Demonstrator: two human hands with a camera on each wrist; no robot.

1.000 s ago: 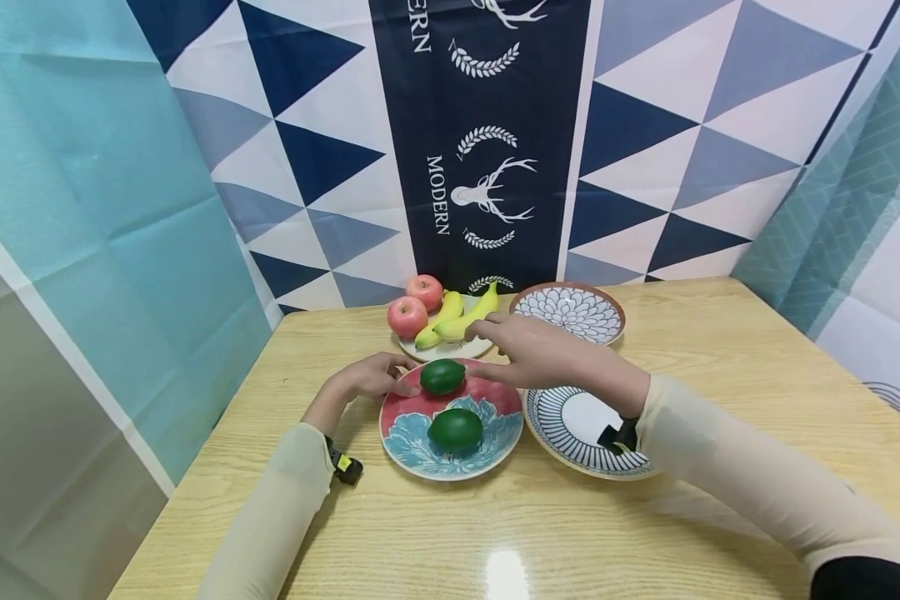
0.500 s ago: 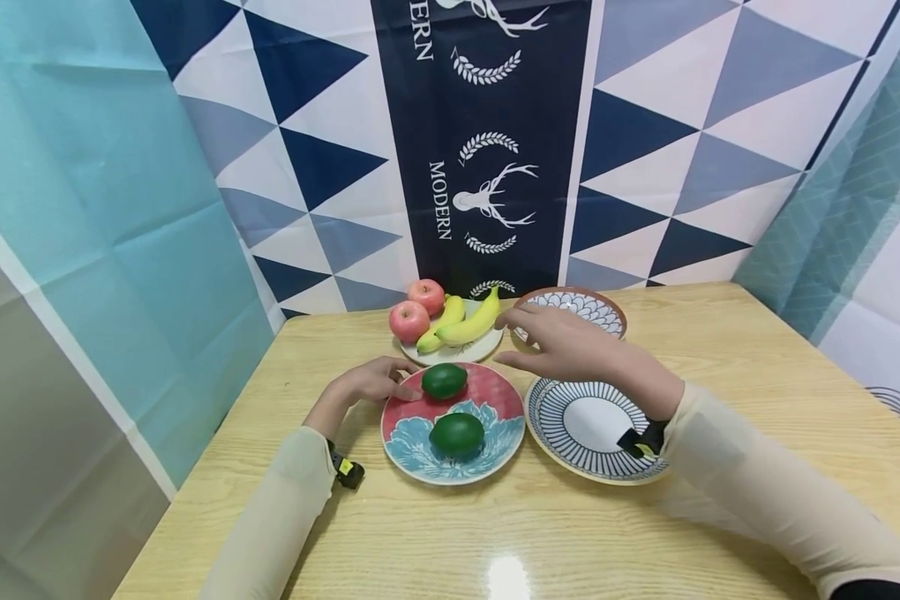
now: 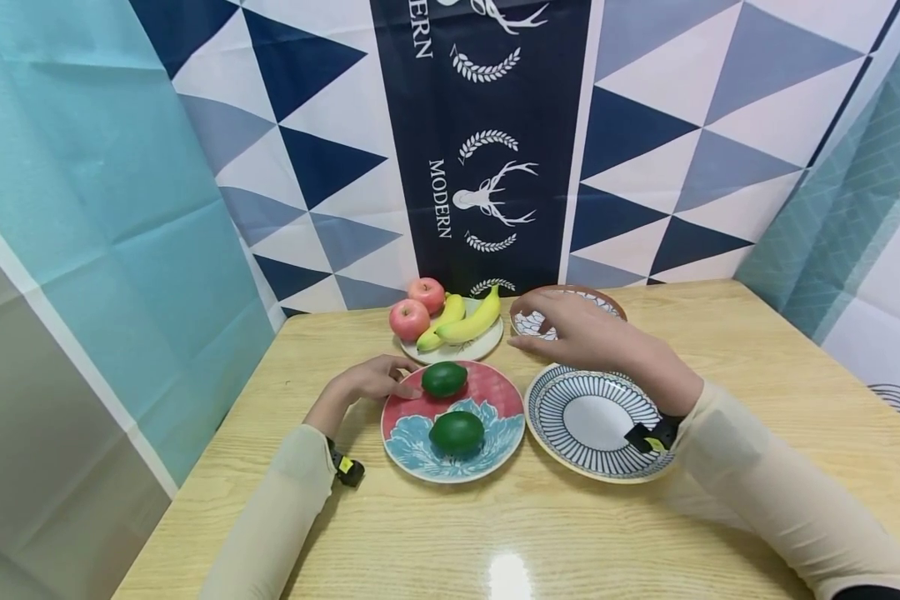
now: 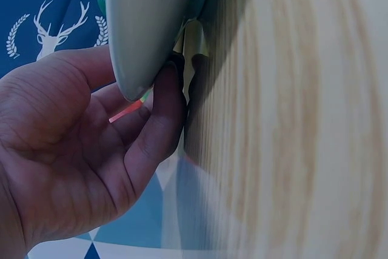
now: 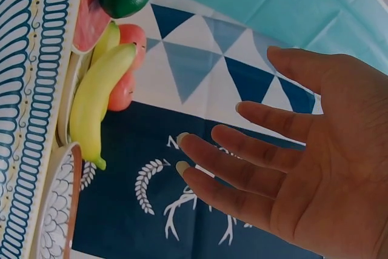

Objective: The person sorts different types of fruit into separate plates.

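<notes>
My left hand (image 3: pixel 375 379) pinches the left rim of a pink and blue flowered plate (image 3: pixel 498 392). In the left wrist view the thumb lies over the rim of the plate (image 4: pixel 151 22) and the fingers reach under it. Two green limes sit on this plate, a far lime (image 3: pixel 444 379) and a near lime (image 3: pixel 457 433). My right hand (image 3: pixel 592 332) hovers above the gap between a blue-striped plate (image 3: pixel 592 421) and a brown-rimmed dish (image 3: pixel 621 310), partly covering both. Its fingers are relaxed and hold nothing, as the right wrist view of the hand (image 5: pixel 291 156) confirms.
Behind the flowered plate stands a white plate (image 3: pixel 461 354) with two red apples (image 3: pixel 408 320) and two yellow bananas (image 3: pixel 474 322). The striped plate sits close against the flowered plate's right side. A patterned cloth (image 3: pixel 487 125) hangs along the table's back edge.
My right hand has moved right and slightly back, away from the far lime, to above the striped plate and brown-rimmed dish. My left hand has stayed at the flowered plate's rim.
</notes>
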